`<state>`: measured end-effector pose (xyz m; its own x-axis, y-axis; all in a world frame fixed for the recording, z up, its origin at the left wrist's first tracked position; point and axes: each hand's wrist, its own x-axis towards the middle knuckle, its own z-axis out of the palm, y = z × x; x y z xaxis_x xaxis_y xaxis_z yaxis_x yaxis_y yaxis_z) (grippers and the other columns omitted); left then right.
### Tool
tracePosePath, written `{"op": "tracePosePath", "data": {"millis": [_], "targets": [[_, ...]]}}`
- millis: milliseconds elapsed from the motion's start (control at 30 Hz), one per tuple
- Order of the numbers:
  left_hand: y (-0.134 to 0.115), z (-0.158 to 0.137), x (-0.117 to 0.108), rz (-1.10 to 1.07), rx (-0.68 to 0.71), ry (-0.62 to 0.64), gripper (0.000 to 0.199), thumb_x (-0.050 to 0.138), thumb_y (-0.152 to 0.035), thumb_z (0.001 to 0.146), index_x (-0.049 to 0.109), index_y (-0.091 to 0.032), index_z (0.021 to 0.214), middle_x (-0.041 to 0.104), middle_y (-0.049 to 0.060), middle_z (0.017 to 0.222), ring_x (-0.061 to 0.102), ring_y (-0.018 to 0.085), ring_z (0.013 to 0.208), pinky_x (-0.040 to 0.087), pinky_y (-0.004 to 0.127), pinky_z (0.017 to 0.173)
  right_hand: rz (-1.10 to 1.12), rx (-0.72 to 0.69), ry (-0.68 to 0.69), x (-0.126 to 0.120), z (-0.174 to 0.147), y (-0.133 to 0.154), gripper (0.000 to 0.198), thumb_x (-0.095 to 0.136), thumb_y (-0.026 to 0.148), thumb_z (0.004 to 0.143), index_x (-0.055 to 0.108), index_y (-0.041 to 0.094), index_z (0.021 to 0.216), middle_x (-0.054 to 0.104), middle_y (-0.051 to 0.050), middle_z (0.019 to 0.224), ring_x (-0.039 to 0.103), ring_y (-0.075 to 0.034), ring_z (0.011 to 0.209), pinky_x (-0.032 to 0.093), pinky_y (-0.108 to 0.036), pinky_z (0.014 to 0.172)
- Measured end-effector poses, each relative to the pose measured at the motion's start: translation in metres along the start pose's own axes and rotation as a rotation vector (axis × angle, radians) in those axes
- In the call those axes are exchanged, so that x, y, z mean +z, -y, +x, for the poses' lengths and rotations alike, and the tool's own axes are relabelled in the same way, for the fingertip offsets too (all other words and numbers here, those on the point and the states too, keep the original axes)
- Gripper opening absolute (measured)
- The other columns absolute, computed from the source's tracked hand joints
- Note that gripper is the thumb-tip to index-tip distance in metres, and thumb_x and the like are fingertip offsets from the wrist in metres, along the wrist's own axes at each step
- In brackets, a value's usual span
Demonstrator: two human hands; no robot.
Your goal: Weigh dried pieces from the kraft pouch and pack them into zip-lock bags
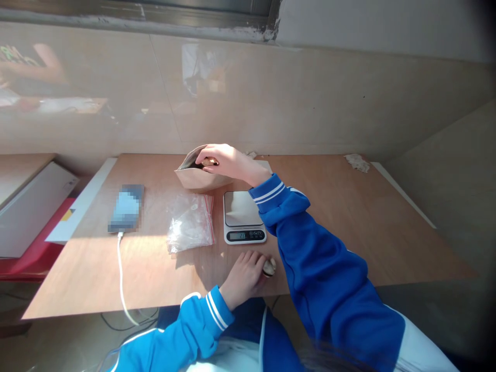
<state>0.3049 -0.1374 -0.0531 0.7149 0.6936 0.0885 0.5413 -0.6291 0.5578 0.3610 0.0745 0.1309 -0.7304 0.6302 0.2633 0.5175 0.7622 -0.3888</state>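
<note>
My right hand is at the mouth of an open kraft paper bag, its fingers closed round a small brown piece that looks like a dried mushroom. My left hand rests low near the table's front edge, closed on a small rounded piece, pale with a dark rim, also like a dried mushroom. Between the two hands stands a white kitchen scale with its display lit. Its visible plate carries nothing. The inside of the bag is mostly hidden.
Left of the scale lies a clear zip bag with a red seal. A phone with a white cable is farther left. Crumpled tissue lies at the back right of the wooden table, against the wall.
</note>
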Motion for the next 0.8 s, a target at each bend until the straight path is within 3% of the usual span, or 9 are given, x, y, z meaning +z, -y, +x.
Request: {"op": "tracePosePath", "data": {"millis": [100, 267, 433, 500, 567, 700, 800], "targets": [[0.012, -0.006, 0.012, -0.046, -0.017, -0.012, 0.043, 0.054, -0.025, 0.088, 0.043, -0.020, 0.130, 0.057, 0.012, 0.116, 0.054, 0.027, 0.106, 0.045, 0.045, 0.090, 0.009, -0.025, -0.063, 0.000, -0.005, 0.000, 0.024, 0.047, 0.013, 0.091, 0.061, 0.016, 0.110, 0.062, -0.004, 0.117, 0.056, -0.016, 0.105, 0.043, -0.030, 0.093], [0.020, -0.005, 0.011, -0.040, -0.008, -0.014, 0.045, 0.054, -0.026, 0.089, 0.041, -0.020, 0.131, 0.056, 0.011, 0.120, 0.052, 0.028, 0.109, 0.044, 0.045, 0.094, 0.016, -0.013, -0.150, -0.002, -0.011, 0.008, 0.027, 0.045, 0.013, 0.093, 0.057, 0.018, 0.116, 0.055, -0.006, 0.125, 0.054, -0.016, 0.109, 0.043, -0.031, 0.095], [0.019, -0.007, 0.014, -0.061, 0.006, -0.020, 0.046, 0.052, -0.025, 0.090, 0.039, -0.021, 0.134, 0.056, 0.011, 0.117, 0.052, 0.027, 0.107, 0.044, 0.044, 0.093, -0.049, 0.178, -0.486, 0.008, -0.055, 0.011, 0.032, 0.044, 0.022, 0.095, 0.051, 0.023, 0.126, 0.050, -0.008, 0.131, 0.049, -0.022, 0.120, 0.043, -0.040, 0.099], [0.020, -0.008, 0.014, -0.075, 0.007, -0.015, 0.048, 0.052, -0.023, 0.089, 0.039, -0.021, 0.134, 0.056, 0.010, 0.118, 0.051, 0.026, 0.107, 0.044, 0.044, 0.093, -0.051, 0.260, -0.637, 0.024, -0.091, -0.003, 0.030, 0.047, 0.024, 0.094, 0.053, 0.022, 0.123, 0.052, -0.010, 0.130, 0.050, -0.024, 0.120, 0.043, -0.042, 0.100], [0.020, -0.008, 0.013, -0.085, -0.001, -0.016, 0.048, 0.053, -0.022, 0.087, 0.040, -0.020, 0.133, 0.056, 0.010, 0.118, 0.051, 0.026, 0.107, 0.044, 0.043, 0.093, -0.050, 0.353, -0.693, 0.049, -0.135, -0.024, 0.025, 0.050, 0.025, 0.092, 0.058, 0.020, 0.115, 0.057, -0.011, 0.121, 0.053, -0.023, 0.115, 0.044, -0.039, 0.098], [0.017, -0.007, 0.008, -0.102, -0.012, -0.016, 0.048, 0.055, -0.020, 0.085, 0.042, -0.021, 0.131, 0.055, 0.010, 0.116, 0.051, 0.026, 0.106, 0.044, 0.043, 0.093, -0.149, 0.675, -0.602, 0.110, -0.217, -0.058, 0.023, 0.047, 0.025, 0.090, 0.065, 0.017, 0.102, 0.061, -0.014, 0.105, 0.059, -0.025, 0.100, 0.048, -0.041, 0.088], [0.016, -0.007, 0.006, -0.103, -0.009, -0.004, 0.052, 0.056, -0.018, 0.084, 0.041, -0.023, 0.133, 0.054, 0.009, 0.119, 0.051, 0.026, 0.108, 0.043, 0.043, 0.095, -0.260, 0.733, -0.537, 0.147, -0.252, -0.054, 0.027, 0.043, 0.026, 0.092, 0.067, 0.018, 0.105, 0.061, -0.014, 0.114, 0.055, -0.026, 0.109, 0.044, -0.045, 0.093]]}}
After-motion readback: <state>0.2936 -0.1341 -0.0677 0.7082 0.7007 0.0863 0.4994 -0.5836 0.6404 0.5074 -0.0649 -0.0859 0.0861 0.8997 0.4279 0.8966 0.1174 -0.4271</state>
